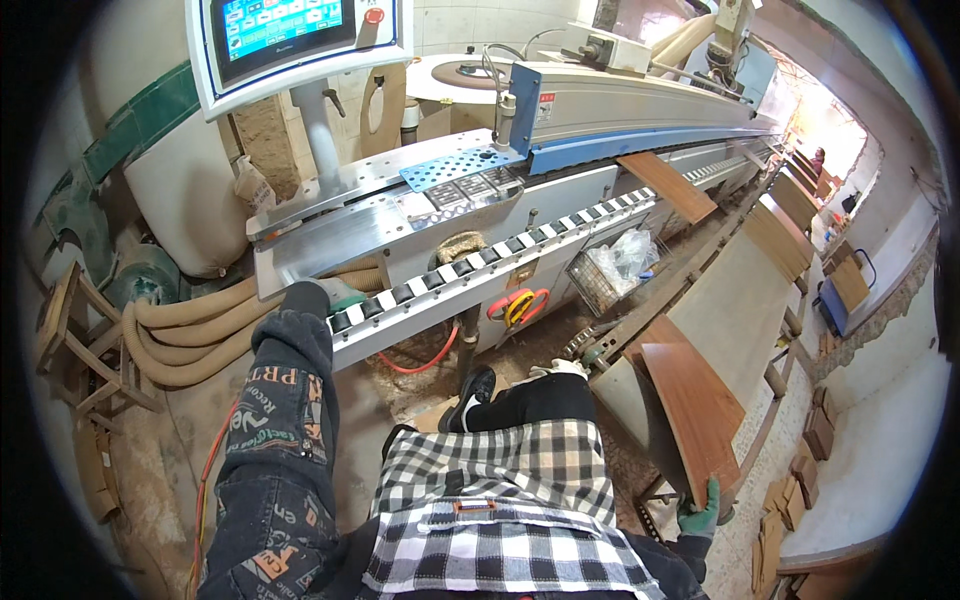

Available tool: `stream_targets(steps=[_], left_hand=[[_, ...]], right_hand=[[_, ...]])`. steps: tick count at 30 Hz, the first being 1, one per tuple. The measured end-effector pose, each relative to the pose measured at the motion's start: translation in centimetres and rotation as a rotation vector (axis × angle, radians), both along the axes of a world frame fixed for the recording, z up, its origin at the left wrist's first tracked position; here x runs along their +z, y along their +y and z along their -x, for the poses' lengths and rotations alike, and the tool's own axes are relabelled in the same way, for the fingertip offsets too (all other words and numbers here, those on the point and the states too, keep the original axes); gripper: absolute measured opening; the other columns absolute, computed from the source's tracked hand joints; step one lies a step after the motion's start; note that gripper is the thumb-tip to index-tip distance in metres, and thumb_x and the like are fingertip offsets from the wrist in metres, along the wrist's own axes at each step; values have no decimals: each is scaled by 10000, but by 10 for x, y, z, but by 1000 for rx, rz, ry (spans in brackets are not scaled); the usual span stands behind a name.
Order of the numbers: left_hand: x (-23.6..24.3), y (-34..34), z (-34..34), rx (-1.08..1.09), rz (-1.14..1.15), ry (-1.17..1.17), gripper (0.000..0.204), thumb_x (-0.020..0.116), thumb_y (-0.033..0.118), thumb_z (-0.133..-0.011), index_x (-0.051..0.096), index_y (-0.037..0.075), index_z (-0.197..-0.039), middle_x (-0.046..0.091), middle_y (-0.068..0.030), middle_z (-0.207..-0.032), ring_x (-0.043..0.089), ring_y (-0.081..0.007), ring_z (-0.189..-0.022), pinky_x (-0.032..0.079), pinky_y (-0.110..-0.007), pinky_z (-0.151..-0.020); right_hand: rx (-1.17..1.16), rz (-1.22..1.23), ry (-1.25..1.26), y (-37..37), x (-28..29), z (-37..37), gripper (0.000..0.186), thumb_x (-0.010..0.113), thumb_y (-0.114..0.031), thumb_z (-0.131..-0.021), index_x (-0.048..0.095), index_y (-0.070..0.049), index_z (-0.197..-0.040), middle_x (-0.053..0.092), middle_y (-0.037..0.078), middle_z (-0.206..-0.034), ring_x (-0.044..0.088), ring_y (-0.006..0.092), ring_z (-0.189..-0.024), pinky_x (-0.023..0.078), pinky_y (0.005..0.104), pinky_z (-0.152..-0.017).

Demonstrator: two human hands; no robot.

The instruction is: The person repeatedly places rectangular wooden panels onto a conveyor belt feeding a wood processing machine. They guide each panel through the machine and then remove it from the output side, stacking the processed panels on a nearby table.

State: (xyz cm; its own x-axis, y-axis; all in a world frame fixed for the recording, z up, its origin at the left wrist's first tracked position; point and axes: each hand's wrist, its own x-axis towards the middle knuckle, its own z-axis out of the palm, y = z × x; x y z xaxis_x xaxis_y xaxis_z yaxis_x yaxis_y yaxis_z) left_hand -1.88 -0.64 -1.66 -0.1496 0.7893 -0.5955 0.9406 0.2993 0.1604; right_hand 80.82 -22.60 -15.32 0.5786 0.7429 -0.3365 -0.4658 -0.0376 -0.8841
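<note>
Your right green-gloved hand [700, 512] is closed on the near end of the flat reddish-brown wooden panel [690, 410] on the grey conveyor belt [735, 285]; probably stiff, best held by its edges. Your left green-gloved hand's [346, 298] hold is unclear.

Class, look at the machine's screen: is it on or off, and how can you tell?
On: the screen is lit blue, showing icons.
</note>
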Motion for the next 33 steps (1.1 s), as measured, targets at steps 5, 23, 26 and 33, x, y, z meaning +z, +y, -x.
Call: stream_targets(steps=[5, 23, 26, 33], left_hand=[[7, -6, 1, -94, -88, -36, 436, 425, 515, -970, 664, 267, -1237, 662, -26, -1196, 639, -175, -992, 483, -369, -910], [43, -14, -34, 61, 20, 42, 474, 468, 587, -918, 630, 340, -1289, 644, -36, -1253, 621, -202, -1077, 447, -383, -972], [44, -17, -34, 60, 31, 36, 476, 465, 586, -921, 630, 335, -1290, 644, -36, -1254, 620, -201, -1076, 447, -382, -972], [45, -20, -38, 48, 47, 18, 479, 457, 583, -929, 630, 322, -1292, 642, -36, -1257, 619, -201, -1074, 448, -378, -970]], right_hand=[[193, -212, -181, 30, 35, 36, 369, 592, -332, -952, 633, -168, -1280, 647, 48, -1238, 641, 184, -1047, 530, 279, -781], [997, -392, 214, 157, 135, 363, 434, 524, -323, -1021, 507, -29, -1340, 600, 120, -1233, 592, 170, -1125, 514, 341, -912], [1150, -418, 33, 143, 160, 406, 390, 554, -237, -1006, 514, 0, -1313, 595, 90, -1223, 593, 174, -1076, 476, 315, -911], [1528, -238, 171, 151, 161, 445, 434, 672, -179, -926, 543, 19, -1290, 603, 50, -1201, 572, 142, -1084, 447, 291, -935]])
